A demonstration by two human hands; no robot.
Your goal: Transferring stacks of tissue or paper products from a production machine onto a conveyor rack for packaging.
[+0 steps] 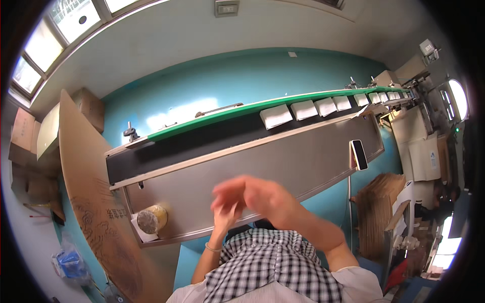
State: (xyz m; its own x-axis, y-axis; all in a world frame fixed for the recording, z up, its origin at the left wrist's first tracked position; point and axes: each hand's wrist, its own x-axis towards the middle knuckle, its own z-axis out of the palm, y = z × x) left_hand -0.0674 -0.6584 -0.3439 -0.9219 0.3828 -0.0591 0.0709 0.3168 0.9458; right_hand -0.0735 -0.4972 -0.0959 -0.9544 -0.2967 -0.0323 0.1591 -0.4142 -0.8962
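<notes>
My right hand (260, 194) crosses over my left hand (227, 214) in front of my chest, above the near edge of the grey metal table (202, 171). Both are smeared by motion and overlap, so their fingers cannot be made out well. Nothing held shows in either one. Beyond them runs a conveyor with a black belt (197, 149). On its middle and right part lies a row of several flat white packs (276, 116), the nearest well beyond my hands.
A yellowish cylinder with a grey top (152, 219) stands at the table's left corner. A tall cardboard sheet (96, 202) leans at the left. At the right are a phone (359, 154) on a stand and a stack of flattened cardboard (376, 212). Green edging (202, 122) lines the conveyor's far side.
</notes>
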